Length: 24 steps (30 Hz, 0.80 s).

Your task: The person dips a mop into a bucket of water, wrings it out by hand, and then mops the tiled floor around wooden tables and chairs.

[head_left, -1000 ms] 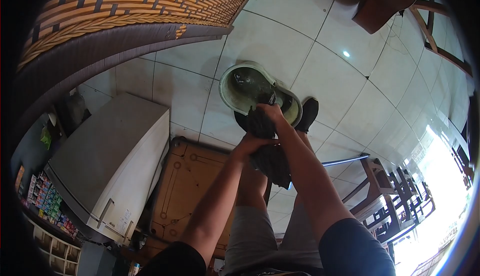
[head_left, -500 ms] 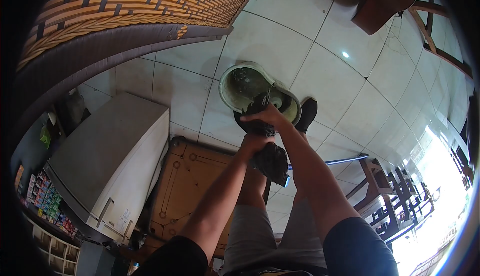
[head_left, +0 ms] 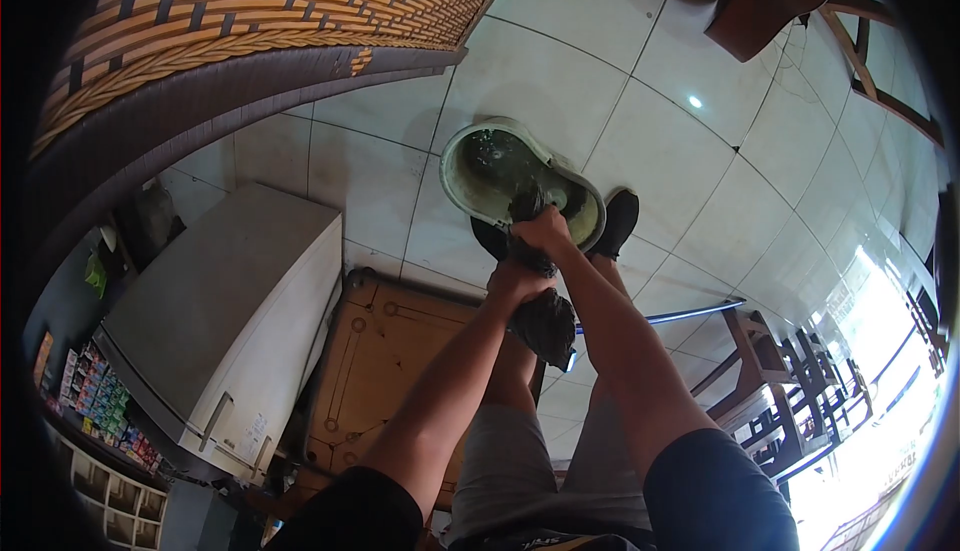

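A dark wet cloth [head_left: 545,327] is bunched and stretched between both hands over the near side of a pale bucket [head_left: 452,173]. My right hand [head_left: 543,232] is wrapped round its upper part, at the bucket's rim. Just below, my left hand [head_left: 521,279] grips the same cloth, and a loose bundle of it hangs beneath toward my knees. The bucket stands on the floor, with a rounded basin holding some liquid and a smaller section beside it.
A blue pole [head_left: 682,316] lies to the right, near wooden chairs [head_left: 757,361]. At the left stand a fridge [head_left: 225,301] and a brown board with circle markings [head_left: 385,361]. A woven panel [head_left: 300,1] fills the upper left. My dark shoe [head_left: 620,221] is beside the bucket.
My right hand has closed more tightly round the cloth, whose upper part is now narrower and more gathered. The view has shifted slightly.
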Tool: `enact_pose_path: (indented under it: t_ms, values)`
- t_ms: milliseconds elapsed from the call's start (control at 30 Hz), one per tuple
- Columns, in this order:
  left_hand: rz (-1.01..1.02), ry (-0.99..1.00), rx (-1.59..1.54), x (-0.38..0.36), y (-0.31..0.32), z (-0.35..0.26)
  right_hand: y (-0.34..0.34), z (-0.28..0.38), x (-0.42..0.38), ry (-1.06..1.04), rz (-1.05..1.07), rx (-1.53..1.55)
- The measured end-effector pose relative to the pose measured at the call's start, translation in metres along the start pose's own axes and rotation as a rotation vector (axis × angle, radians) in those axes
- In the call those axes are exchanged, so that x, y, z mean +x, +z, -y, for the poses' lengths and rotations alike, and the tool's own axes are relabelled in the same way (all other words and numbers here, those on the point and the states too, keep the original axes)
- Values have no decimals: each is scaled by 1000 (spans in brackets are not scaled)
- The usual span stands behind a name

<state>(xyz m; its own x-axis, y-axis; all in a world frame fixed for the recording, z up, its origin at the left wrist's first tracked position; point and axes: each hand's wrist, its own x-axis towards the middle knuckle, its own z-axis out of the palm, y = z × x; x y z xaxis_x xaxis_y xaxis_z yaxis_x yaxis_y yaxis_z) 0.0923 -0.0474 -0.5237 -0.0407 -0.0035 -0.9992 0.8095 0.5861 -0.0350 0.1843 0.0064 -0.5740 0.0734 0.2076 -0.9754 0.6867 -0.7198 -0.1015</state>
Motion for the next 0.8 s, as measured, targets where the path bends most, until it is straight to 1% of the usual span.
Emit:
enact_pose_path:
  t_ms: [100,133,200,233,300,333,400,433,500,533,600,633,700,733,800]
  values:
    - [-17,-43,79,-22,-13,-16,-2,-8,2,-3,13,68]
    - [-17,-39,78,-14,-7,-12,-2,-12,2,-2,9,67]
    - [-7,159,151,4,1,1,3,-21,7,-54,-44,153]
    - [-7,159,153,7,1,5,6,-27,13,-53,-44,155]
    - [66,446,59,0,-10,8,6,-34,20,-152,169,544]
    - [66,445,61,5,-6,18,6,-39,22,-152,169,547]
    - [-71,556,-288,18,8,40,-10,-27,0,-156,439,992]
    - [-69,558,-283,22,7,43,-11,-22,-1,-157,436,997]
    - [242,547,-582,11,-2,38,-6,-16,0,-175,395,1000]
    - [244,542,-580,8,-2,35,-3,-13,1,-171,397,1004]
    - [91,545,-654,-2,-3,26,-5,-5,-2,-8,203,733]
    - [88,544,-650,-8,-3,21,-4,-2,-1,-11,205,737]
    - [-19,437,-626,-33,-9,2,5,-6,9,-18,-9,411]
    - [-20,437,-624,-26,-6,4,8,-8,14,-18,-8,414]
    - [-158,275,-140,-7,4,11,12,-13,17,-42,-78,300]
